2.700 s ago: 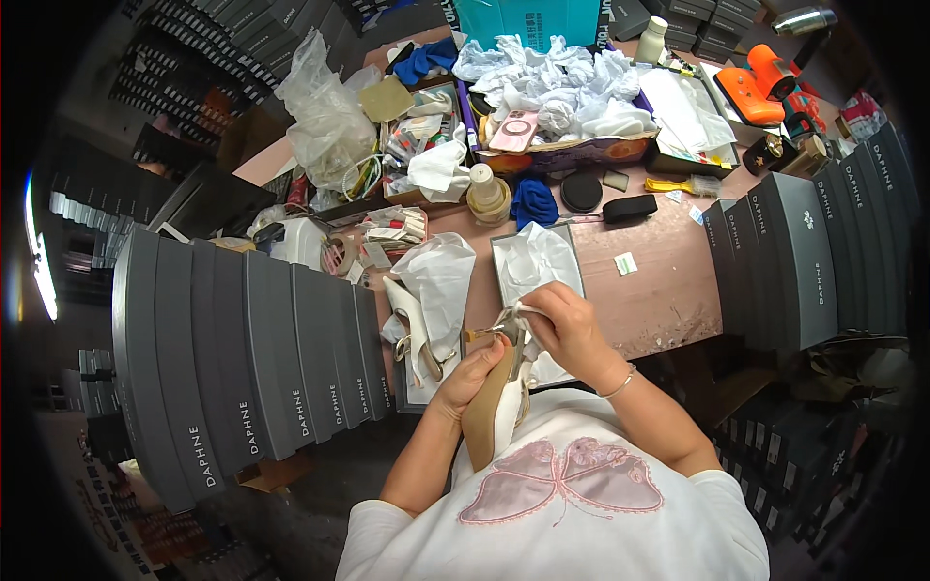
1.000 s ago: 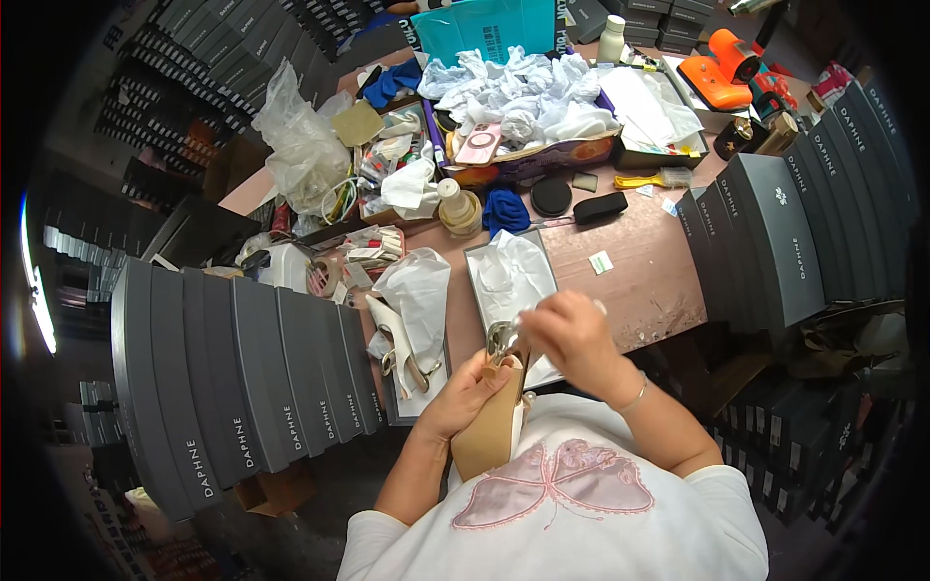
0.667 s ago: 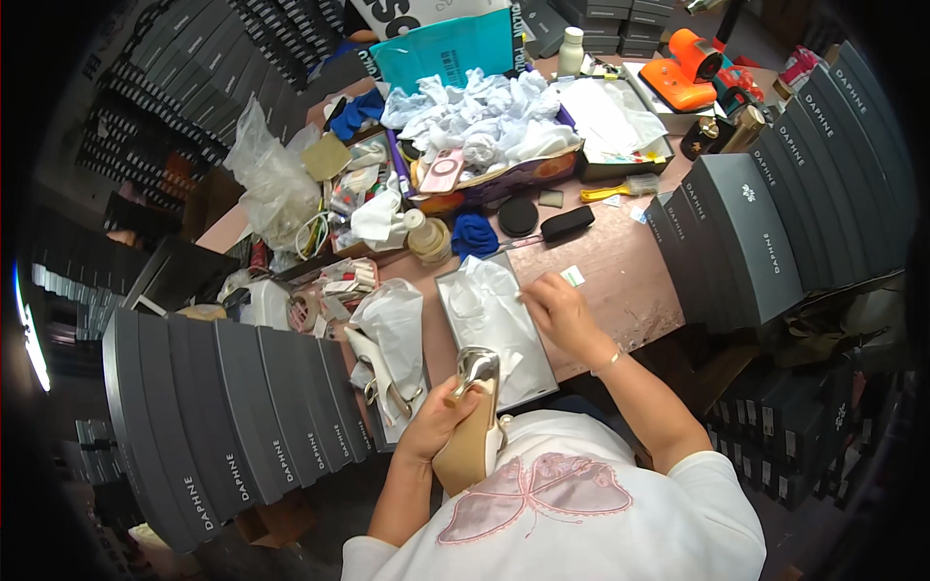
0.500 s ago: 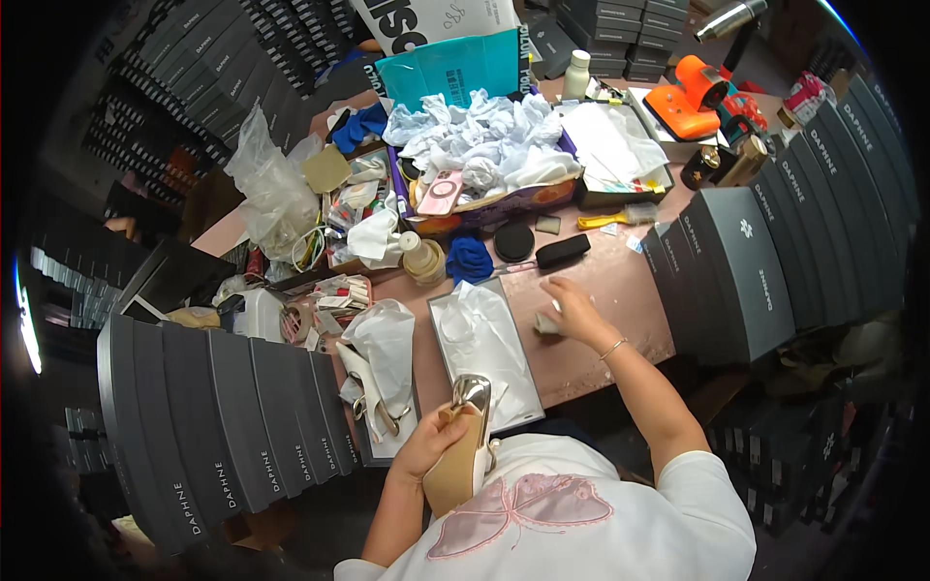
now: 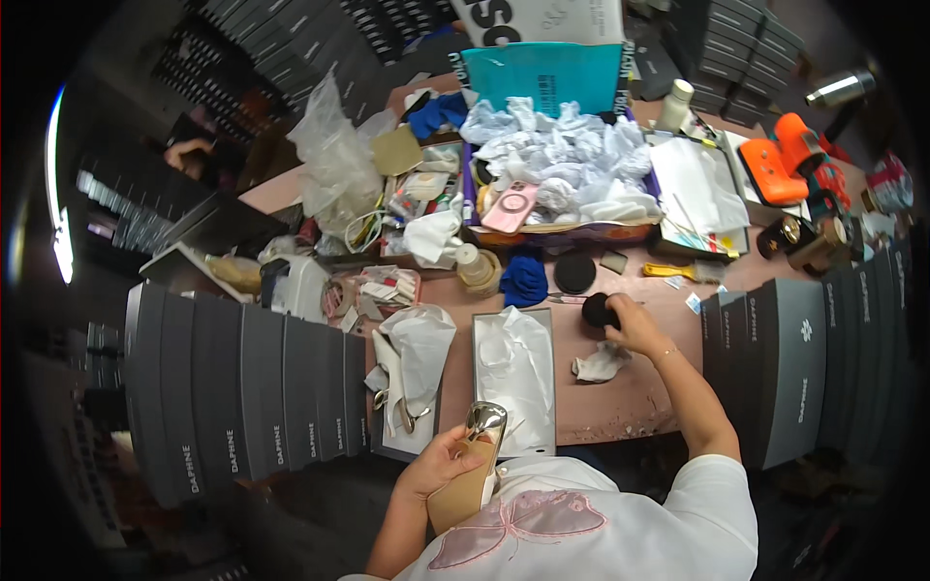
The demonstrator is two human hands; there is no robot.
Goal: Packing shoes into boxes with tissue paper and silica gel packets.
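My left hand point(image 5: 438, 467) holds a shoe point(image 5: 473, 465) with a tan sole and a shiny silver toe, close to my chest. My right hand point(image 5: 635, 327) reaches out over the brown table point(image 5: 630, 407) and grips a small black round object point(image 5: 598, 310). A crumpled white cloth or tissue point(image 5: 601, 364) lies just below that hand. An open grey shoe box point(image 5: 513, 380) lined with white tissue paper sits between my two hands. Beside it on the left, a second open box point(image 5: 407, 382) holds pale strappy shoes and tissue.
Stacks of dark grey shoe boxes stand at the left point(image 5: 242, 387) and right point(image 5: 785, 368). Farther back are a tray of crumpled white tissue point(image 5: 562, 165), a pink phone point(image 5: 511, 208), a blue cloth point(image 5: 524, 281), a black round pad point(image 5: 574, 273), a clear plastic bag point(image 5: 334, 165) and orange tools point(image 5: 785, 165).
My right hand left the shoe, reached out to the right across the table, passed the crumpled tissue and closed on the black round object. My left hand kept the shoe near my chest.
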